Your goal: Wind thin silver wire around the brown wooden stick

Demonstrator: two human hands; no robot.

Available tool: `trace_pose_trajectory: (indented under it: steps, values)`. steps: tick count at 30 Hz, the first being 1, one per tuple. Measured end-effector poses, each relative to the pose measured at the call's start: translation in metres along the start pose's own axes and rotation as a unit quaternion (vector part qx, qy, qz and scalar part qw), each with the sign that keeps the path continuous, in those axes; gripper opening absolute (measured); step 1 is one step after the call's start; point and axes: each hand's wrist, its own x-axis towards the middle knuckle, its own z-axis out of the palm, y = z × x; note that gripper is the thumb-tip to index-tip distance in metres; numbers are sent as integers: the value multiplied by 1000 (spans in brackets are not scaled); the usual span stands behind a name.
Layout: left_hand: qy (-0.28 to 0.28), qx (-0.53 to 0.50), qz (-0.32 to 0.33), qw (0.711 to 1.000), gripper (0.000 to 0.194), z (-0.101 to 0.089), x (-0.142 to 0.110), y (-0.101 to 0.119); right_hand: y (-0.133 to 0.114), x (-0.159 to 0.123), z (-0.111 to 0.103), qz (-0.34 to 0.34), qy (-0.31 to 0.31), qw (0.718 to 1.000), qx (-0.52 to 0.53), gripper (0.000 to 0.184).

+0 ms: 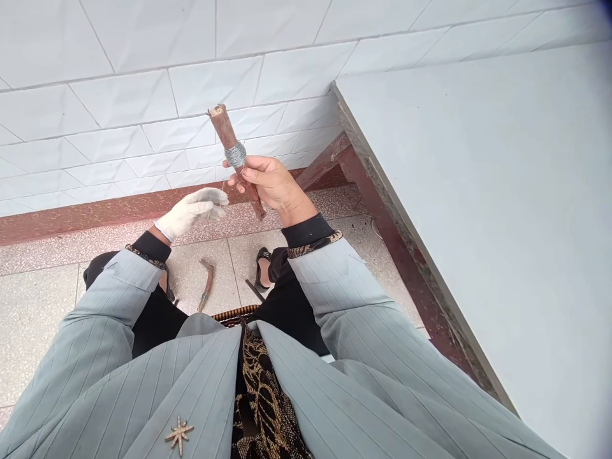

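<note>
Clock face centred on the head view, 12 at the top edge.

Wire-wrapped stick [224, 131]: at 10 o'clock, raised in front of the tiled wall [143, 89]. Brown, tilted; broader, broken end points to 11 o'clock, narrower end to 5 o'clock. Grey wire coil [235, 154] wound in close turns around its middle.

Right hand [275, 185]: bare, at 11 o'clock. Grasping the stick just below the coil, thumb on the near side, fingers behind.

Left hand [191, 210]: in a pale glove, at 9 o'clock, beside the stick and apart from it. Fingers bent. Thin wire strand [223, 185] visible at the fingertips; cannot tell whether it is pinched.

Floor [43, 306]: speckled, light tiles. Bent stick [209, 277] lies on it at 8 o'clock, between the person's feet. Dark rod [255, 291], partly hidden, near the black shoe [262, 269], also about 8 o'clock.

Table [502, 191]: pale top at 3 o'clock, reddish-brown frame beneath, well apart from the left hand.

Person wears a pale striped jacket [167, 376]; star-shaped brooch [179, 435] at 7 o'clock.
</note>
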Motion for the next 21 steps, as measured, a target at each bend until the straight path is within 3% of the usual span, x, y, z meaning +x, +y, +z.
trace_pose_trajectory:
  steps: [4,11,16,21]
  values:
    - [-25,-74,-34,996,53,4,0,2,4,2,0,10,17,1000,16,61]
    - [-23,-30,-2,999,50,9,-5,11,11,3,-1,-1,3,999,41,56]
    - [13,4,21,1000,43,11,-3,10,13,7,5,-7,20,998,63,52]
    - [85,26,51,995,44,14,3,5,7,6,10,35,55,997,44,44]
